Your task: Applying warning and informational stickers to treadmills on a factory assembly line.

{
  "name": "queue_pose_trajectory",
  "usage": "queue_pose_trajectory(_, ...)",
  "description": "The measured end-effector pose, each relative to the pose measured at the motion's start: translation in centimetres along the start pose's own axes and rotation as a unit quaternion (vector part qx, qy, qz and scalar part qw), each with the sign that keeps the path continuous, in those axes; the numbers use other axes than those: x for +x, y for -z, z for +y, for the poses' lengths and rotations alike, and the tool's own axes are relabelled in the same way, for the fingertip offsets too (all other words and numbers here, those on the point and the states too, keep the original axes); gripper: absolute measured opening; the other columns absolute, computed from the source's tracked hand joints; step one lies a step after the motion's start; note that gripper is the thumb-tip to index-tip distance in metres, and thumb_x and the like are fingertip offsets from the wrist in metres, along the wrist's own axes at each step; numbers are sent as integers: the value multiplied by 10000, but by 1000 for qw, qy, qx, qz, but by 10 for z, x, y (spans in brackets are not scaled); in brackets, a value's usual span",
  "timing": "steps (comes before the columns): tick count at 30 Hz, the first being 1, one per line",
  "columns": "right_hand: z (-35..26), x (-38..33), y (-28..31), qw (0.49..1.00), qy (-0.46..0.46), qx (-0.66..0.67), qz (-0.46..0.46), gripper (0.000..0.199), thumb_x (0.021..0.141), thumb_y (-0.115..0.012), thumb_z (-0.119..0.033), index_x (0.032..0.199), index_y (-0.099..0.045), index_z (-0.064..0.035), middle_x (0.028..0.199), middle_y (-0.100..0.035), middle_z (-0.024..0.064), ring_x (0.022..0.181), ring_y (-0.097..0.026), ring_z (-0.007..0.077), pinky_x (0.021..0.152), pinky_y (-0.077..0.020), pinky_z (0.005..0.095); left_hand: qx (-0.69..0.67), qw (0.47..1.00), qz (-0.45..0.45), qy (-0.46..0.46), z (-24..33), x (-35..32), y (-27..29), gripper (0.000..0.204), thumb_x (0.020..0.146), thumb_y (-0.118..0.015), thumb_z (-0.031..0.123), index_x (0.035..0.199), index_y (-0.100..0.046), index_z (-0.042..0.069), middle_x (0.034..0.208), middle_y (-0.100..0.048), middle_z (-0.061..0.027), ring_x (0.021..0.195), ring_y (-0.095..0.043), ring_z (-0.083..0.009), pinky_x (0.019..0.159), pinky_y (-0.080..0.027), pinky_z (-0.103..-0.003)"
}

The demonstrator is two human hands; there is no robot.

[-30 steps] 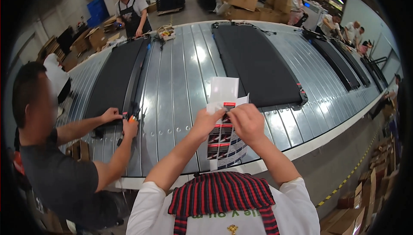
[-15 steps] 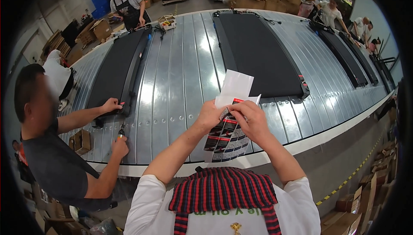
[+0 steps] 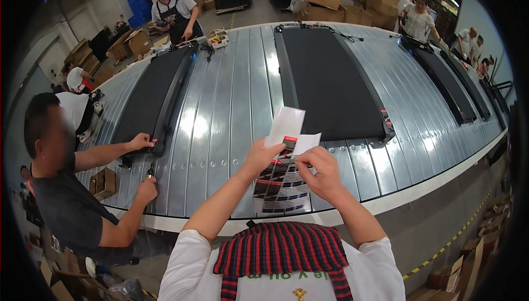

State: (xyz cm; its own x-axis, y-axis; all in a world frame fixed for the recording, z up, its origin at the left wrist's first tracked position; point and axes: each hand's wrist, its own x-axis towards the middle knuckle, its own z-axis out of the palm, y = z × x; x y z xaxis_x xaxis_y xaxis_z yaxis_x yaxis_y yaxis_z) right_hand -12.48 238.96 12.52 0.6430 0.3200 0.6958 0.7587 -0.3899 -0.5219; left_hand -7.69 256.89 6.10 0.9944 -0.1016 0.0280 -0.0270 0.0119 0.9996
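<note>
Over the near edge of the conveyor I hold a sheet of black, red and white stickers [image 3: 279, 190] with a white backing. My left hand [image 3: 261, 158] is closed on the sheet's left side, its thumb lying across the front. My right hand [image 3: 322, 174] pinches at the right side, thumb and forefinger together; whether a single sticker is between them is hidden. White backing paper [image 3: 287, 122] folds up above my hands. Just beyond lies a black treadmill deck [image 3: 333, 86], apart from both hands.
The ribbed metal conveyor [image 3: 220, 119] spans the view. To my left a co-worker [image 3: 69, 191] touches another black deck [image 3: 140, 97] and holds a screwdriver-like tool [image 3: 150, 173]. A small carton [image 3: 103, 183] sits nearby. Other people and decks line the far side.
The sheet and both hands have shifted slightly left and down in view. My right hand has drawn a little away from my left. The co-worker's tool hand has moved slightly left.
</note>
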Motion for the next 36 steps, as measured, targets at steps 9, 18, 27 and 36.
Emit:
queue_pose_trajectory(9,77,8,31,964,-198,150,91,58,727,-624,-36,755,-591,2,757,-555,50,622,-534,104,566,-431,221,127,982,-34,133,-14,-11,30,295,760,-644,225,932,-618,-13,807,-621,-41,741,-545,-96,694,-446,-254)
queue_pose_trajectory(18,164,42,20,859,-428,282,17,116,745,-632,-116,728,-580,-14,597,-521,-3,527,-454,51,465,-354,197,163,928,-262,208,31,31,71,255,751,-653,153,962,-619,14,844,-636,-18,779,-555,-81,694,-451,-242)
queue_pose_trajectory(27,266,54,-56,752,-588,273,-121,118,770,-598,-124,709,-545,-38,539,-467,-12,418,-375,45,372,-267,195,522,807,-275,12,-106,89,48,141,752,-554,258,802,-615,141,709,-596,-100,697,-568,-308,596,-435,-414)
queue_pose_trajectory(36,299,61,-96,705,-630,276,-175,110,758,-607,-108,747,-563,-9,515,-449,-4,381,-338,46,329,-220,199,446,818,-206,-298,-97,134,24,164,672,-557,111,833,-586,131,903,-591,-10,859,-560,-176,790,-412,-322)
